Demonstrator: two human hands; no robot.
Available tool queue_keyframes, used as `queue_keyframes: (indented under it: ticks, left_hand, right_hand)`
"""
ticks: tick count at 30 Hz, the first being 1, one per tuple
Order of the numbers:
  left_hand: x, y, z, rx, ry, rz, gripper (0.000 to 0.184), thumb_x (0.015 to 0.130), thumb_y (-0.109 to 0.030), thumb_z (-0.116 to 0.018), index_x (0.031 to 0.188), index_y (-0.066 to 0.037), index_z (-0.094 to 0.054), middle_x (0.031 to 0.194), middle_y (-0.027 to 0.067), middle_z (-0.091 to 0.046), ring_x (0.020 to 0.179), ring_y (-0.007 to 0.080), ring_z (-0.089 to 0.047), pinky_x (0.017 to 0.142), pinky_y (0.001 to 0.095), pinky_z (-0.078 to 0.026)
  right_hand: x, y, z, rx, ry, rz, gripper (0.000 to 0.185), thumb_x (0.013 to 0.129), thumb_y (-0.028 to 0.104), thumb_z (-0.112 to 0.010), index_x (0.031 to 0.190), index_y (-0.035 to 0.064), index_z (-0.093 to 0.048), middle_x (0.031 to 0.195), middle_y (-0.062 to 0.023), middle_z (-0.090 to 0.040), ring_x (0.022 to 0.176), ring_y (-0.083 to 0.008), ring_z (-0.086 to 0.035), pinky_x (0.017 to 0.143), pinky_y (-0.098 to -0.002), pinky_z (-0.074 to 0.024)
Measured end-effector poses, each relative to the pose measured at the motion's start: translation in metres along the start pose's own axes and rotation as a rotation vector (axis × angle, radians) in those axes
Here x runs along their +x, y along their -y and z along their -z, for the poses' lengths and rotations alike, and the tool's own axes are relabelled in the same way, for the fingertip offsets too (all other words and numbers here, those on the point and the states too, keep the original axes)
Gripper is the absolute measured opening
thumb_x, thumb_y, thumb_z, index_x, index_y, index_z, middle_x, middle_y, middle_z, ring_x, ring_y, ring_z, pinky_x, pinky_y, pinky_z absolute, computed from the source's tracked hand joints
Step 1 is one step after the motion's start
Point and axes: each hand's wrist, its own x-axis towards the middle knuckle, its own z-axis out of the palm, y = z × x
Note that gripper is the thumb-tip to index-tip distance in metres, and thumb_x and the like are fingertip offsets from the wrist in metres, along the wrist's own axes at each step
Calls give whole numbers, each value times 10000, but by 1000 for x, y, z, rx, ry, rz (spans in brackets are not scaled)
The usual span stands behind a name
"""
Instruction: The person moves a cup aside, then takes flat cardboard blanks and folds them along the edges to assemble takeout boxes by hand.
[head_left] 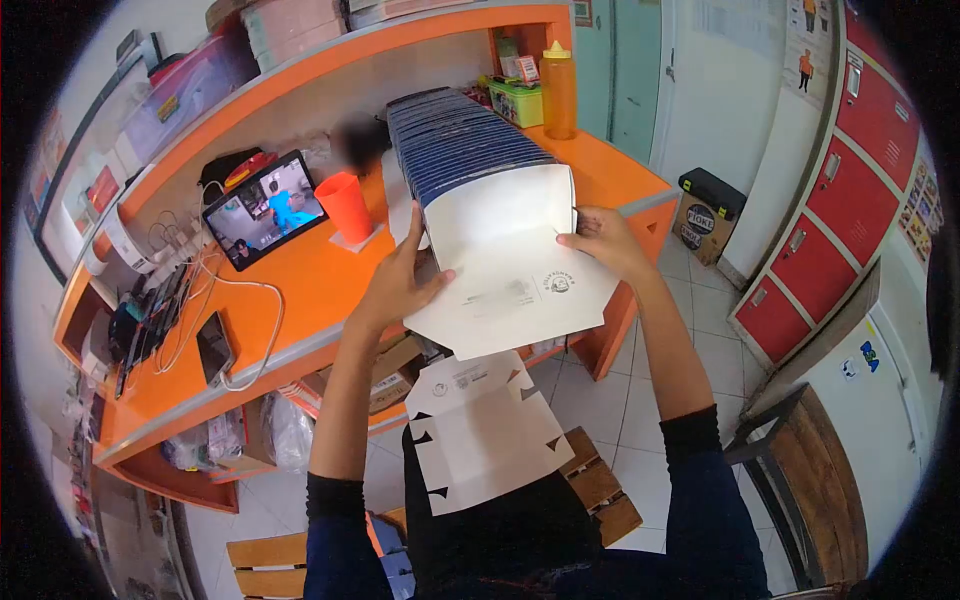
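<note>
A white printed cardboard piece, partly folded, is held between my two hands at the front of the orange desk. My left hand grips its left edge with the thumb on top. At its upper right side, my right hand pinches the edge. Directly behind stands a long row of dark blue folded boxes, packed close together. A flat cardboard sheet with cut slots lies on my lap.
On the orange desk are a tablet, a red cup, a phone with cables and a yellow bottle. Red lockers stand right, near a wooden chair. A carton sits on the floor.
</note>
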Motion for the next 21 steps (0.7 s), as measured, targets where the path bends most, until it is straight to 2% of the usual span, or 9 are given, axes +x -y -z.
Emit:
queue_keyframes:
  ticks: [1,4,7,10,14,17,19,21]
  left_hand:
    - [-1,1,0,-7,-10,-3,1050,810,-301,-708,1495,-59,50,1303,314,-489,1085,389,-605,946,395,-464]
    - [-5,0,2,-42,-33,20,1049,797,-308,-727,1495,-49,13,1309,315,-484,1106,384,-597,962,416,-459]
    - [-8,-2,2,-63,-58,62,1039,780,-302,-750,1489,-31,-41,1250,307,-534,1085,380,-609,952,432,-469]
    - [-2,-11,5,-64,-53,117,1024,764,-286,-768,1479,-15,-86,1145,285,-602,1047,373,-629,922,423,-491]
    - [3,-9,5,-63,-64,148,1007,747,-265,-784,1467,-5,-129,994,245,-663,990,361,-652,871,403,-522]
    - [5,-9,6,-32,-57,193,1019,737,-281,-793,1469,-16,-137,1126,272,-608,947,353,-666,834,390,-536]
    - [6,-15,8,-161,-115,186,1017,724,-296,-800,1476,-48,-161,1242,268,-535,1009,342,-641,860,389,-523]
    - [12,-20,15,-164,-211,91,974,724,-299,-800,1470,-75,-216,1334,246,-469,1084,331,-602,895,392,-504]
  right_hand:
    - [0,0,3,-21,41,-9,448,718,144,-786,1080,-51,-610,981,-122,-686,871,-194,-659,786,-303,-509]
    - [2,7,11,-502,-76,185,515,689,174,-822,1089,-44,-582,974,-137,-683,878,-204,-660,796,-310,-508]
    - [10,-8,12,-380,-55,245,548,657,227,-848,1068,-15,-577,933,-132,-684,854,-201,-661,781,-306,-502]
    - [19,-14,11,-306,-57,165,546,654,266,-848,1052,2,-582,892,-107,-684,826,-199,-660,757,-298,-496]
    - [34,-34,18,-370,-57,108,566,650,294,-850,1057,10,-577,864,-91,-680,800,-193,-653,733,-293,-491]
    - [31,-25,14,-412,-83,138,557,669,281,-838,1075,8,-572,950,-103,-669,831,-187,-641,743,-295,-487]
    - [30,-11,11,-445,-87,227,529,723,246,-804,1134,7,-571,1060,-114,-652,898,-176,-627,766,-291,-480]
    - [39,-2,19,-238,-92,376,504,802,211,-736,1231,27,-544,1191,-109,-602,979,-166,-598,817,-293,-473]
